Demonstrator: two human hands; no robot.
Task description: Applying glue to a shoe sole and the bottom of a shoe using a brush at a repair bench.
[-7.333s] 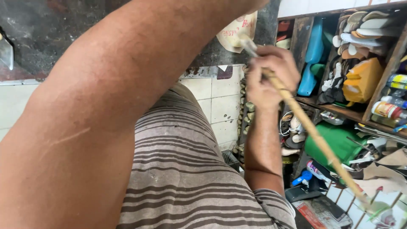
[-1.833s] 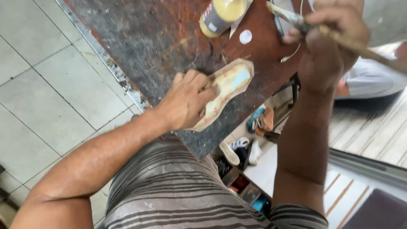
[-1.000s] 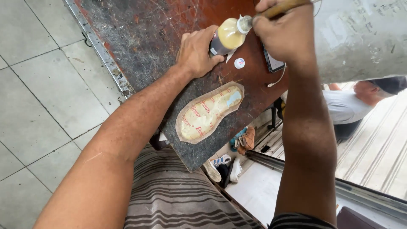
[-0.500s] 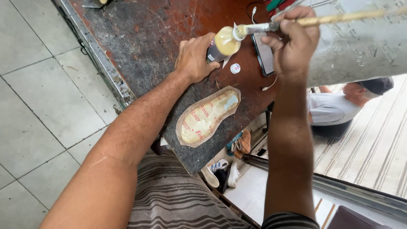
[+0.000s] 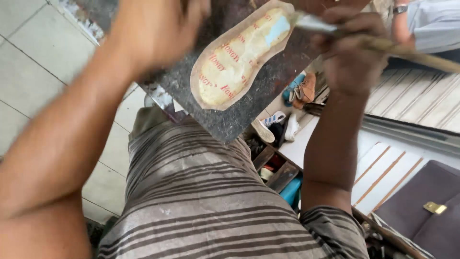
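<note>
One insole (between both hands)

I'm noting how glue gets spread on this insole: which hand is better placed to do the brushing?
Probably the right hand: it grips the long wooden brush, whose metal end lies at the toe end of the insole. The left hand is blurred beside the insole and seems to hold nothing.
</note>
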